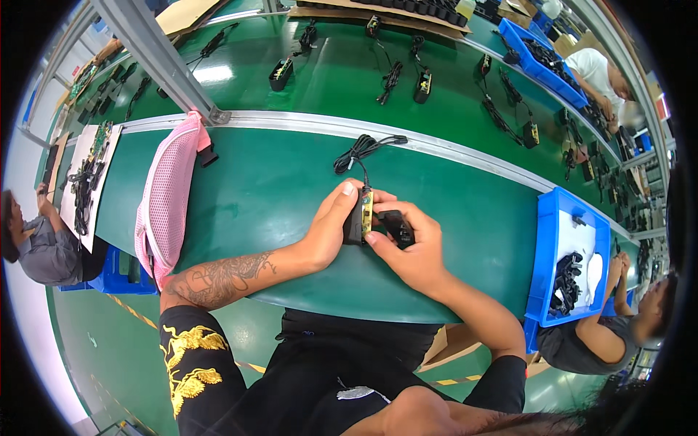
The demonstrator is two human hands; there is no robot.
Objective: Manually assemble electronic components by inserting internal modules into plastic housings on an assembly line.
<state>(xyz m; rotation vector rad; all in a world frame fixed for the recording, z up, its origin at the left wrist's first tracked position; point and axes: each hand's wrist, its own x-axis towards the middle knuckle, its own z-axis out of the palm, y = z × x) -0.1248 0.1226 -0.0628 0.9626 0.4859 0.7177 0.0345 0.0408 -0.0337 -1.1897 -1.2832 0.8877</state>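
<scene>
Left hand (331, 229) fingers clamp the black adapter half (356, 218), frame centre; right hand (411, 251) fingers pinch black cover (396, 225). Align edges squarely, keep cable (360, 149) clear.

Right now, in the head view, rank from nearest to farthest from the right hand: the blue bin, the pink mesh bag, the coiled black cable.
From the right hand:
1. Coiled black cable, just beyond.
2. Blue bin, right.
3. Pink mesh bag, far left.

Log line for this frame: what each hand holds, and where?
left hand: grips black adapter body with circuit board | right hand: holds black cover piece beside it | cable: trails onto green bench
</scene>
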